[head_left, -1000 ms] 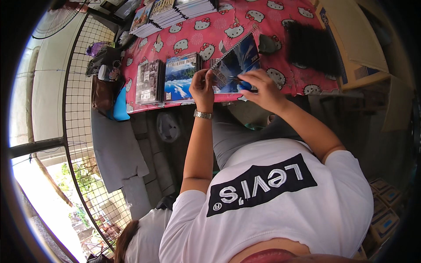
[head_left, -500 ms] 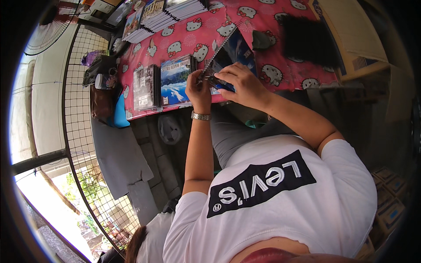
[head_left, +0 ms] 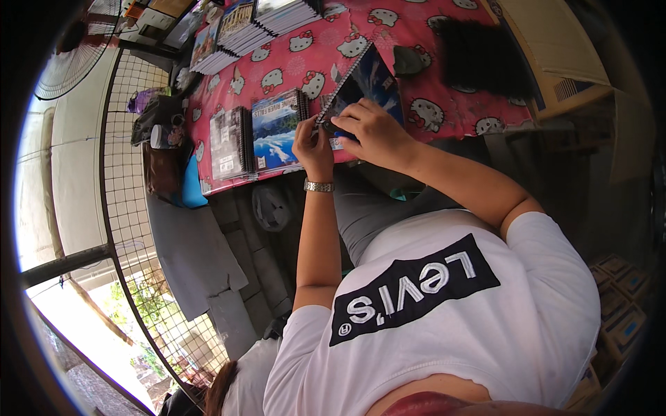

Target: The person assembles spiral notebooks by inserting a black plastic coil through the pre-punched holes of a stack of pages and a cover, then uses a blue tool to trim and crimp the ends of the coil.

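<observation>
A dark blue spiral notebook lies slantwise at the table's near edge, its wire binding running along its left side. My left hand, with a metal watch on the wrist, pinches the near end of that binding. Close beside it, my right hand is closed with bent fingers at the same corner. A small dark and blue thing shows beneath those fingers, too hidden to name. Left of my hands lie a spiral notebook with a blue waterfall cover and a stack of greyish spiral notebooks.
The table has a pink cartoon-cat cloth. More notebooks are stacked at the far left. A black fuzzy item and a cardboard box stand right, near a dark grey lump. A wire mesh borders the left.
My right hand has shifted slightly left, nearer my left hand, covering most of the blue thing that showed under it. My left hand keeps its pinch on the binding.
</observation>
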### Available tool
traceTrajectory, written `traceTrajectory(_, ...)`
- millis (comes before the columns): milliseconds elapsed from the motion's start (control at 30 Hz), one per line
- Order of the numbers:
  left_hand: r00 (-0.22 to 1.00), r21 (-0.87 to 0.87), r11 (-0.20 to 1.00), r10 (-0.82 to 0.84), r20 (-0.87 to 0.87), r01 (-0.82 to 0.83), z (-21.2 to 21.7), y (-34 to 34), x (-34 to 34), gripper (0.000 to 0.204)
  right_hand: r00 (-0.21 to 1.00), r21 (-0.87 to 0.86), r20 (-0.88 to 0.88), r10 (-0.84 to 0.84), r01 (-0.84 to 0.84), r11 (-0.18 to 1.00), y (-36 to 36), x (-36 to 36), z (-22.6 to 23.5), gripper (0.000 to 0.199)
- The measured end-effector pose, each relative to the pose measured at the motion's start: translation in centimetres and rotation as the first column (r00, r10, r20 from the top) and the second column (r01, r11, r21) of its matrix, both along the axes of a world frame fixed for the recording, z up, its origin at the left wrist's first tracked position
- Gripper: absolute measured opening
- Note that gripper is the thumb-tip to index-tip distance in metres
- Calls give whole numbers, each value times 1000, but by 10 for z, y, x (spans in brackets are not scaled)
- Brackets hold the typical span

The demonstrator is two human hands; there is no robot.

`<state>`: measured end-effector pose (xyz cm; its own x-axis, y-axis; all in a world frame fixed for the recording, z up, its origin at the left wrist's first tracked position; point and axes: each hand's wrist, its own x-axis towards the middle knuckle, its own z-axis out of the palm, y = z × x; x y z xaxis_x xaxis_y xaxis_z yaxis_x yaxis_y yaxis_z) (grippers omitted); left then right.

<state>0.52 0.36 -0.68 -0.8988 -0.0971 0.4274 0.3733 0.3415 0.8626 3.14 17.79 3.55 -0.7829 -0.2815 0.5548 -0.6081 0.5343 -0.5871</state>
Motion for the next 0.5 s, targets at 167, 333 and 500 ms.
traceTrajectory(167, 998, 17, 1000, 5, -56, -4, 6, 6, 4, 28, 382, -689, 712, 590, 218, 691, 0, -5, -2, 35)
traceTrajectory(333, 976, 521, 831, 107, 192, -194, 19, -24, -1, 15, 951, -262, 307, -19, 104, 960, 38, 14, -20, 34)
traceTrajectory(500, 911, 420, 815, 303, 278, -399, 9, -134, -11, 9, 902, 137, 212, -375, 353, 926, 137, 32, -86, 34)
